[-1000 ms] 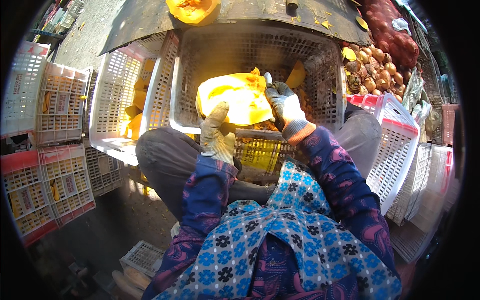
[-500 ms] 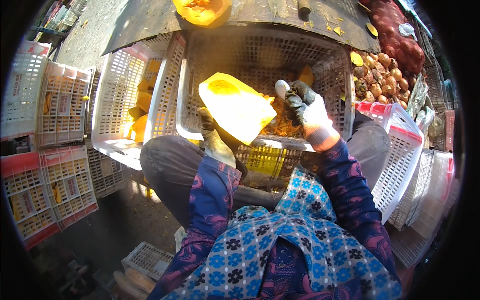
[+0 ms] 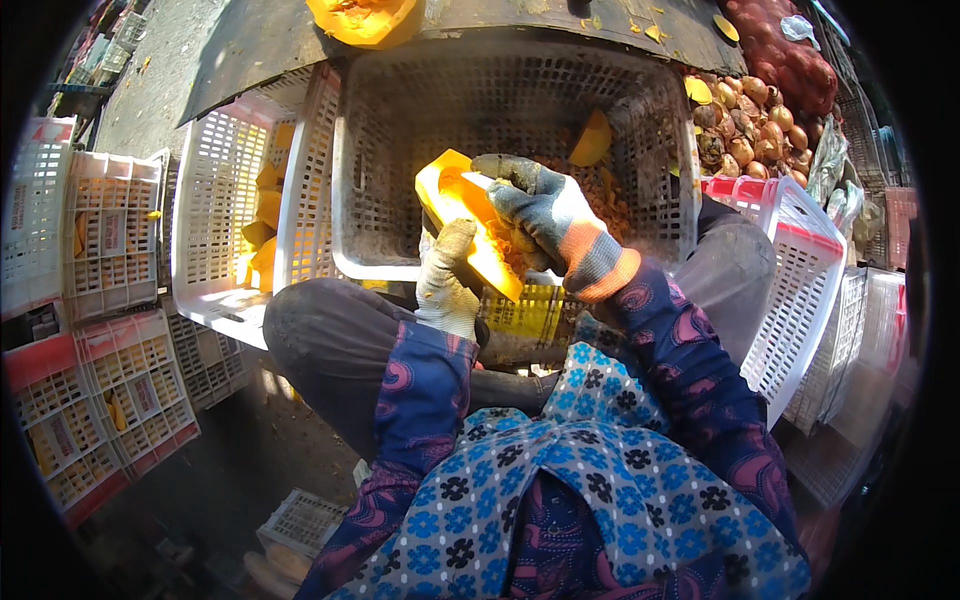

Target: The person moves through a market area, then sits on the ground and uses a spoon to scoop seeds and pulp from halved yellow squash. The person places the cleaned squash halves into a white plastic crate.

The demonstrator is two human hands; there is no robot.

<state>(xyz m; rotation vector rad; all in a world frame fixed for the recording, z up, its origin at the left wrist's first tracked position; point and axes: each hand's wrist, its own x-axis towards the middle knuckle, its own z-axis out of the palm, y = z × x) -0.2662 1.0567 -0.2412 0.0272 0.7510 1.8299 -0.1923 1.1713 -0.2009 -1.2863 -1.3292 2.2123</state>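
A peeled piece of pumpkin [image 3: 448, 187], orange with stringy pulp in its hollow, is tilted over the near side of a crate. My left hand [image 3: 447, 280], in a soiled knit glove, grips it from below left. Over the hollow, my right hand [image 3: 545, 215], in a dark-coated glove with an orange cuff, is closed on what looks like a metal spoon; only a pale bit shows by the fingers. The spoon's bowl is hidden against the pulp. Below lies the large, dirty white plastic crate [image 3: 345, 200], with orange scraps and a pumpkin piece [image 3: 592, 140] inside.
A wooden board [image 3: 480, 20] beyond the crate bears a cut pumpkin half [image 3: 365, 20]. On the left, a white crate [image 3: 190, 215] holds pumpkin pieces. Loose onions [image 3: 750, 125] and a red mesh sack [image 3: 780, 60] are at the far right, above a red-rimmed crate [image 3: 800, 300].
My right hand has moved left with the spoon, from over the crate into the pumpkin's hollow. My left hand has turned the pumpkin so the hollow faces right. The view has shifted slightly.
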